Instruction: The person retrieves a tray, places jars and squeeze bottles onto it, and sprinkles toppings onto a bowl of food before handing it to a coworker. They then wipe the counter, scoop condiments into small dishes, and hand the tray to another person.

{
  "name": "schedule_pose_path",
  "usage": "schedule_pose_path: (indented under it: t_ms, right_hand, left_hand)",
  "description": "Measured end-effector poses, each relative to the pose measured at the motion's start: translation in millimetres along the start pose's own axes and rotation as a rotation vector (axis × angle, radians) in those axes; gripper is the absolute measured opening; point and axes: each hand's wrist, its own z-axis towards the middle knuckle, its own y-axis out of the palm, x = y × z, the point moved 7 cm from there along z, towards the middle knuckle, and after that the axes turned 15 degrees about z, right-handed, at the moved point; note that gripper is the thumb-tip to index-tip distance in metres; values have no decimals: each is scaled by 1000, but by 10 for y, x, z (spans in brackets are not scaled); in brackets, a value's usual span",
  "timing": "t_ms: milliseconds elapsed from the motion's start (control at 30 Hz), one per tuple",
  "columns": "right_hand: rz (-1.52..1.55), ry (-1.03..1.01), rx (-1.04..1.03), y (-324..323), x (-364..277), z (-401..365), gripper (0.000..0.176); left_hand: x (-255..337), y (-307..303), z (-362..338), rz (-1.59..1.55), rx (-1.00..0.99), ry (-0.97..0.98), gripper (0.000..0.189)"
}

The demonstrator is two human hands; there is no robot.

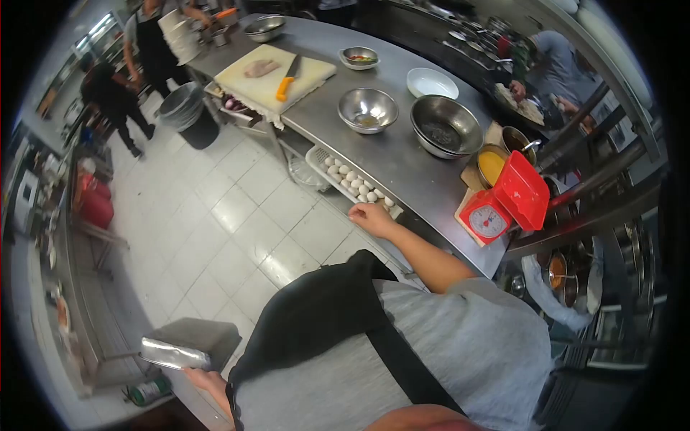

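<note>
My left hand (203, 381) grips a rectangular metal pan (198, 332) by its shiny side, low at the left of my body above the tiled floor. Its interior is only partly visible. My right hand (371, 218) is beside the counter, fingers loosely curled, with no object visible in it. Just beyond that hand, a white basket of eggs (352, 179) sits on a level below the steel counter top (323, 136). I wear a black apron (309, 316) over a grey shirt.
On the counter are a cutting board (305, 86) with an orange-handled knife (288, 79) and raw meat (261, 68), steel bowls (368, 109), a white dish (432, 83) and a red scale (489, 221). A bin (190, 118) stands on the floor. Other people work nearby.
</note>
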Motion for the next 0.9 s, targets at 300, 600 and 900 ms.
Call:
schedule_pose_path:
  t_ms: [300, 600, 900]
  right_hand:
    - [177, 44, 28, 372, -70, 967, 18]
    - [171, -58, -256, 1395, -986, 3694, 17]
    - [188, -211, -550, 3447, -1950, 6174, 17]
  left_hand:
    - [0, 1586, 1458, -320, -98, -81, 37]
    - [839, 2213, 1376, -691, 91, -197, 54]
    - [596, 2393, 2128, -830, 289, -284, 58]
